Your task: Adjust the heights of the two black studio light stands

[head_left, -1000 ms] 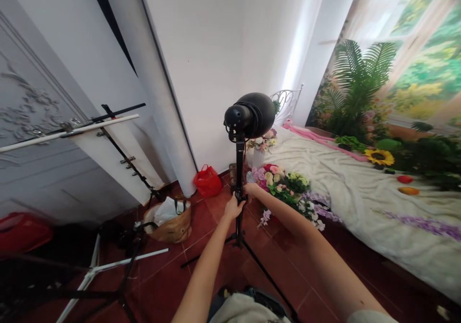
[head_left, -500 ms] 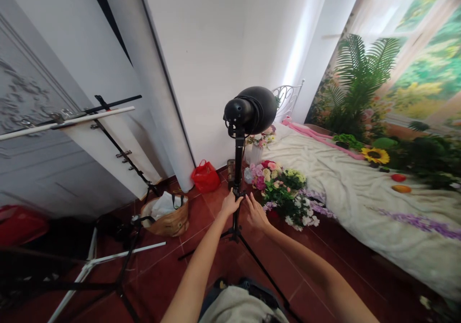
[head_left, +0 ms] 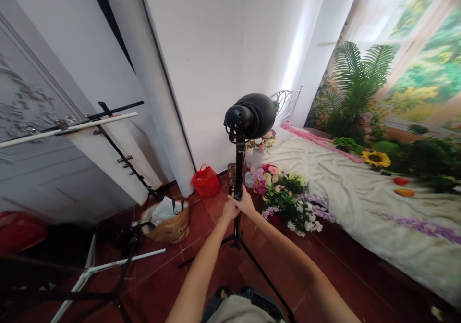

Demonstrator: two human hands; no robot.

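A black light stand (head_left: pixel 239 162) rises upright in front of me, its legs spread on the red tiled floor. On top sits a black studio light (head_left: pixel 252 115) with a round reflector turned away from me and a cable coiled over it. My left hand (head_left: pixel 231 209) is closed around the pole just below its upper joint. My right hand (head_left: pixel 246 203) is wrapped on the same pole from the right, slightly higher and touching the left. The fingers of both hands partly hide the joint.
Artificial flowers (head_left: pixel 284 193) lie right of the stand, beside a bed with a cream blanket (head_left: pixel 345 188). To the left are a red bag (head_left: pixel 206 181), a woven basket (head_left: pixel 169 224), a white stand leg (head_left: pixel 126 256) and a clamped backdrop frame (head_left: pixel 122 152).
My right hand has moved left from beside the pole and closed on it. My left hand stays on the pole. The view has shifted slightly.
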